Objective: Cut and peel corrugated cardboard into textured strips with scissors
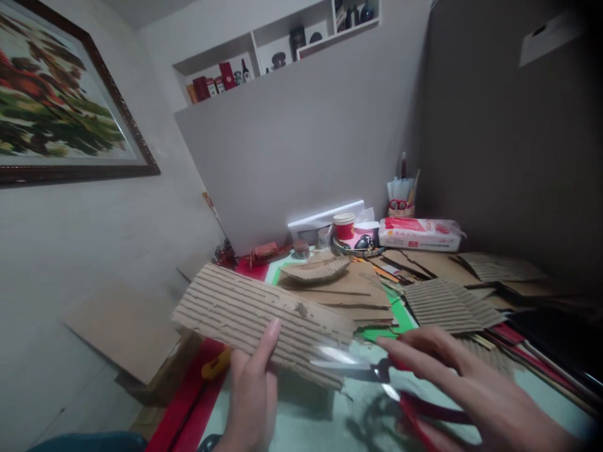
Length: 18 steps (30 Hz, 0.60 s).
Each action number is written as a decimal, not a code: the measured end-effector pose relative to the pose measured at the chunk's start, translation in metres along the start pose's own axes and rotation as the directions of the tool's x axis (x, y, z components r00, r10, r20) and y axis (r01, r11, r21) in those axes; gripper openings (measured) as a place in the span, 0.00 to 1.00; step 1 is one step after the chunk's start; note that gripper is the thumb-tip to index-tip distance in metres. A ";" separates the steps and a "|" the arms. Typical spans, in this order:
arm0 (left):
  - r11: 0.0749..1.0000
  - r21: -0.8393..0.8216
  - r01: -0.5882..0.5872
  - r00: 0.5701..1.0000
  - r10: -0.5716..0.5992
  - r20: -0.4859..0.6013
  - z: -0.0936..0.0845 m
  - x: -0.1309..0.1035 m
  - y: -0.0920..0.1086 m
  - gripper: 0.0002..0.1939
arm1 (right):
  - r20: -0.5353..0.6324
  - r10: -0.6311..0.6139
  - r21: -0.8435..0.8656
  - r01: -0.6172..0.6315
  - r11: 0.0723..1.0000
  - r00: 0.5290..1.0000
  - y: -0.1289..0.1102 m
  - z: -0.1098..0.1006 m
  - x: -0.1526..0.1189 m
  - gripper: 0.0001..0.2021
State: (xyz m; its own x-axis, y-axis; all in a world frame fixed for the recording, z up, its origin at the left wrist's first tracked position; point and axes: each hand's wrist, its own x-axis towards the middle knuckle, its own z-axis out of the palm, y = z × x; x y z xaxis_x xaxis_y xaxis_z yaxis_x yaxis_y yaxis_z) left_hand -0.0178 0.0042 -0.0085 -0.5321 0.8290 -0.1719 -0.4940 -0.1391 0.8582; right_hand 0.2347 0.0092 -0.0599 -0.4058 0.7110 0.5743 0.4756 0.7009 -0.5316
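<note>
A long strip of corrugated cardboard (235, 307) is pinched in my left hand (257, 383), the thumb on top of its ridged face and the fingers beneath. My right hand (456, 383) holds red-handled scissors (414, 411), its fingers around the handles. The scissor blades are parted and lie at the right end of the strip, slightly blurred. A yellow cutter (215, 364) rests on the red surface to the left of my left hand.
Cardboard pieces (447, 304) lie at the right, others (334, 289) behind the strip. Farther back stand a red paper cup (344, 227), a tissue pack (420, 235) and a pen holder (401, 204). Dark folders (551, 345) sit at the right edge. A cardboard box (127, 333) is at the left.
</note>
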 end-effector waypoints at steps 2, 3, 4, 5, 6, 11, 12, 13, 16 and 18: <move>1.000 0.010 0.003 1.000 -0.003 0.018 0.001 -0.004 0.000 0.23 | 0.012 -0.007 0.004 0.007 1.000 1.000 -0.002 0.007 0.000 0.26; 1.000 0.015 0.007 1.000 -0.007 0.021 0.001 -0.005 -0.001 0.23 | -0.003 -0.018 -0.007 0.018 1.000 1.000 -0.002 0.008 0.001 0.25; 1.000 0.022 0.010 1.000 -0.010 0.023 0.000 -0.006 -0.002 0.25 | -0.011 -0.032 -0.021 0.032 0.999 0.999 -0.003 0.008 0.002 0.25; 0.999 0.035 0.015 1.000 -0.016 0.019 0.000 -0.007 -0.003 0.27 | -0.016 -0.049 -0.036 0.048 0.998 0.999 -0.003 0.007 0.004 0.24; 0.999 0.048 0.018 1.000 -0.018 0.012 -0.001 -0.008 -0.004 0.28 | -0.014 -0.065 -0.053 0.064 0.997 0.998 -0.004 0.005 0.005 0.24; 0.996 0.052 -0.070 0.997 0.069 0.019 -0.001 -0.011 -0.009 0.24 | 0.039 -0.117 -0.161 0.122 0.979 0.992 -0.008 -0.004 0.007 0.21; 0.995 0.058 -0.077 0.997 0.077 0.005 -0.001 -0.011 -0.009 0.23 | 0.044 -0.122 -0.187 0.128 0.974 0.992 -0.007 -0.005 0.006 0.20; 0.995 0.067 -0.075 0.997 0.076 -0.011 0.000 -0.011 -0.010 0.21 | 0.043 -0.125 -0.209 0.131 0.969 0.991 -0.007 -0.004 0.006 0.18; 0.993 0.072 -0.094 0.995 0.095 -0.013 -0.002 -0.011 -0.010 0.22 | 0.058 -0.113 -0.243 0.124 0.962 0.992 -0.007 -0.002 0.006 0.15; 0.989 0.077 -0.124 0.992 0.124 0.008 -0.005 -0.010 -0.011 0.24 | 0.070 -0.111 -0.243 0.125 0.962 0.991 -0.008 -0.002 0.007 0.14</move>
State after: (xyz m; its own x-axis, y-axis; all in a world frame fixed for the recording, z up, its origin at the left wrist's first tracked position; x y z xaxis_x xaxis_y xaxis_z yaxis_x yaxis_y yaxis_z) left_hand -0.0107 -0.0049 -0.0185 -0.5836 0.8098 -0.0607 -0.3697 -0.1984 0.9077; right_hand 0.2293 0.0086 -0.0502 -0.5094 0.6311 0.5850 0.5966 0.7489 -0.2884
